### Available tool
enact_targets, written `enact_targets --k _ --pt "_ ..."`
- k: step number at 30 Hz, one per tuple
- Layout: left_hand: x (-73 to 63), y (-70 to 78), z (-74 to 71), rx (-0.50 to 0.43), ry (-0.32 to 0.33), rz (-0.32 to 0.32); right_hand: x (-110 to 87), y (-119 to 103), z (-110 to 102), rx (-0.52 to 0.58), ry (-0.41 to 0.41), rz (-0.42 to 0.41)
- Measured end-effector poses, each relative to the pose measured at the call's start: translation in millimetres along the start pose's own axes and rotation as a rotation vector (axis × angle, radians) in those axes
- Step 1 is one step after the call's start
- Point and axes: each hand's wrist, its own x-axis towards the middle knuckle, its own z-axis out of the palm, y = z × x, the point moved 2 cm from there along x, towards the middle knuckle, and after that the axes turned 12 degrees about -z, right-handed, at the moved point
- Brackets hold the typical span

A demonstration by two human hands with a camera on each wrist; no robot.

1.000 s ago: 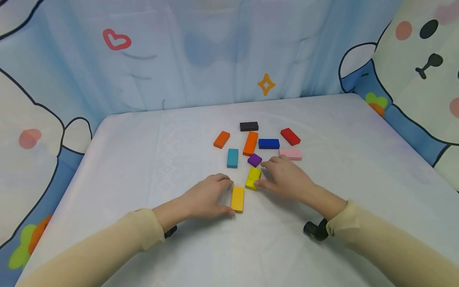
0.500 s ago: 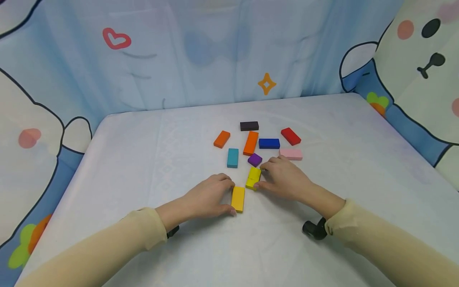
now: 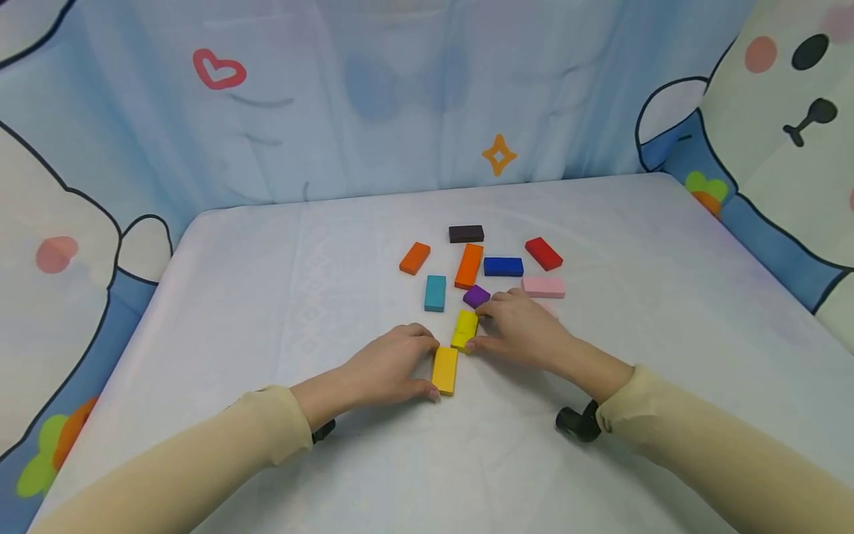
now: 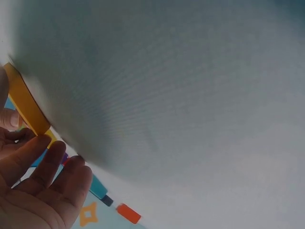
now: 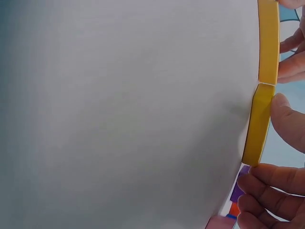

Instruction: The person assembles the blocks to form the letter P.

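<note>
An amber-yellow block (image 3: 445,371) lies on the white-covered table. My left hand (image 3: 390,363) pinches it lengthwise, thumb at the near end and index finger at the far end. Just beyond it is a bright yellow block (image 3: 465,326) with a line across its middle. My right hand (image 3: 527,330) holds this one by its ends between thumb and index finger. In the right wrist view, the yellow block (image 5: 259,125) sits end to end with the amber block (image 5: 269,43), a thin line between them. A purple block (image 3: 477,297) lies right beyond the right fingertips.
Farther back lie a teal block (image 3: 435,294), two orange blocks (image 3: 469,266), a blue block (image 3: 503,267), a dark block (image 3: 465,234), a red block (image 3: 543,254) and a pink block (image 3: 543,287). A printed curtain (image 3: 400,104) hangs behind the table.
My right hand has slid the bright yellow block left and slightly toward me, up to the far end of the amber block. The left hand stays nearly still at the amber block.
</note>
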Motion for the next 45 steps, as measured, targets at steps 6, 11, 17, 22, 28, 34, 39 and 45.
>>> enact_targets --k 6,11,17,22,28,34,39,45 --pt "0.9 -0.8 0.0 -0.023 0.001 0.004 6.3 -6.5 0.3 0.01 -0.01 -0.016" --pt "1.1 -1.5 -0.2 -0.029 0.003 0.013 11.5 -9.3 0.6 0.012 -0.019 -0.021" --pt "0.5 -1.3 -0.6 -0.038 -0.002 0.011 14.5 -10.7 0.3 0.022 -0.035 -0.025" --pt "0.1 -0.4 -1.1 -0.031 0.004 0.012 13.4 -10.1 0.2 0.035 -0.027 -0.039" --pt "0.0 -0.2 -1.4 -0.028 0.004 0.013 9.2 -8.1 1.5 0.036 -0.017 -0.067" --pt "0.5 -1.5 0.1 -0.045 0.004 0.009 8.3 -8.0 3.4 0.022 -0.005 -0.089" --pt "-0.9 -2.0 0.1 -0.056 0.006 0.008 9.7 -9.3 5.4 0.009 0.003 -0.091" --pt "-4.2 -3.9 0.1 -0.062 0.005 -0.003 11.4 -13.2 5.3 0.002 0.005 -0.098"
